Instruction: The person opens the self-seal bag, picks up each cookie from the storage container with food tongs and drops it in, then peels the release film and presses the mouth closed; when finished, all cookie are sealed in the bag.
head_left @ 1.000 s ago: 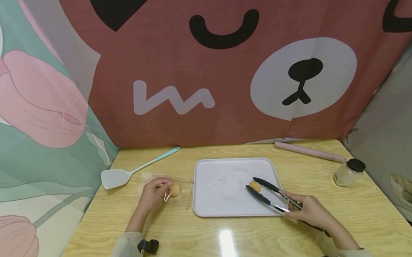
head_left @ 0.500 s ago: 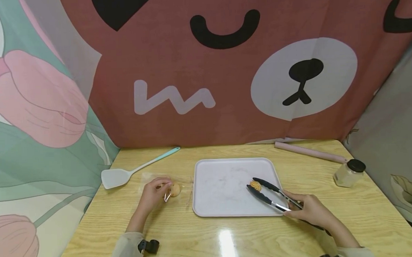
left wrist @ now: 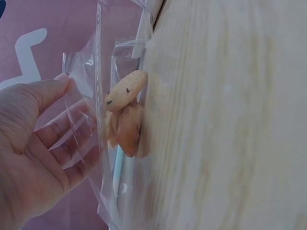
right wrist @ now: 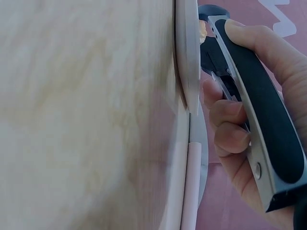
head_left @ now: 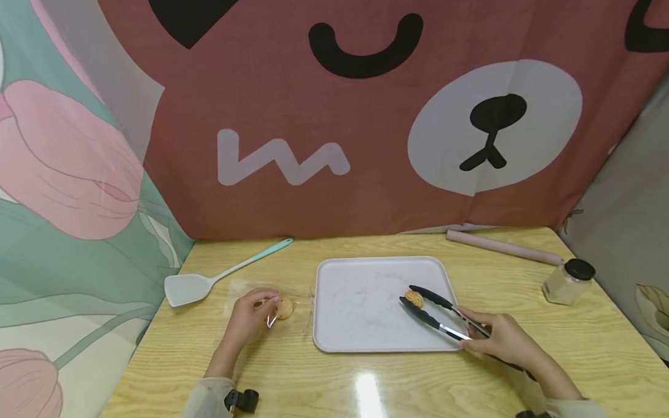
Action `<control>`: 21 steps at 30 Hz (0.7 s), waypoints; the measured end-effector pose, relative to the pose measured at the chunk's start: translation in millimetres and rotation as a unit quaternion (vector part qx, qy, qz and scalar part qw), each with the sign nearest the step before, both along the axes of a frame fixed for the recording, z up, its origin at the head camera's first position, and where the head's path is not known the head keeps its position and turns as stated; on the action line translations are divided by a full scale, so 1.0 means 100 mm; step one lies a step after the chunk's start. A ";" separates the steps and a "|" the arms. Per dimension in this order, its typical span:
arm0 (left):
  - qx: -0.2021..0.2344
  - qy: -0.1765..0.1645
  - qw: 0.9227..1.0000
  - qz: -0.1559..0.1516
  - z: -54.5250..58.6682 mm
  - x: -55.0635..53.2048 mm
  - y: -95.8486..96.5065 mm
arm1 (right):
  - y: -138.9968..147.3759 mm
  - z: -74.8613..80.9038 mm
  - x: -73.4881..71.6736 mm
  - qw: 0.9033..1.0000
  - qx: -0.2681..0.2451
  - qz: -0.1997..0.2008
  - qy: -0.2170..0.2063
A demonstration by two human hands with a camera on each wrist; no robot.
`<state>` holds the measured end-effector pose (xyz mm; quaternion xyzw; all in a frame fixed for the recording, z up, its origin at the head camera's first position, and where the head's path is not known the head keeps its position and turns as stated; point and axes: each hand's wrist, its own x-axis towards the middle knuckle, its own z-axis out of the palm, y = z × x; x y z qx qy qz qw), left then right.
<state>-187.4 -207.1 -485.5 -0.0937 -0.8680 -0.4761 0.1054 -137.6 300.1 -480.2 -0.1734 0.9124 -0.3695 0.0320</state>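
My left hand (head_left: pixel 248 316) pinches the edge of a clear plastic bag (left wrist: pixel 108 191) between thumb and fingers, left of the tray. Several golden cookies (left wrist: pixel 127 91) lie inside the bag, one dotted with dark bits; in the head view a round cookie (head_left: pixel 284 308) shows beside my fingertips. With my right hand (head_left: pixel 505 340) I grip black-and-silver tongs (right wrist: pixel 261 100) over the tray's right side. A swirled cookie (head_left: pixel 414 299) sits between the tong tips, above or on the white tray (head_left: pixel 360 322). Whether it touches the tray is too small to tell.
A white spatula (head_left: pixel 190 289) with a turquoise handle lies at the back left. At the back right are a pink rolling pin (head_left: pixel 502 247) and a glass jar (head_left: pixel 564 285) with a black lid. Printed cloth (head_left: pixel 290 204) hangs behind the wooden table (head_left: pixel 296 382).
The tongs and the cookie between their tips have shifted very slightly toward the back of the tray. My left hand and the bag have stayed in place.
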 end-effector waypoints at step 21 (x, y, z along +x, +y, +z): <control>0.011 -0.029 1.000 -0.004 0.02 0.01 0.00 | -0.56 0.06 -0.21 0.995 -0.016 0.099 -0.016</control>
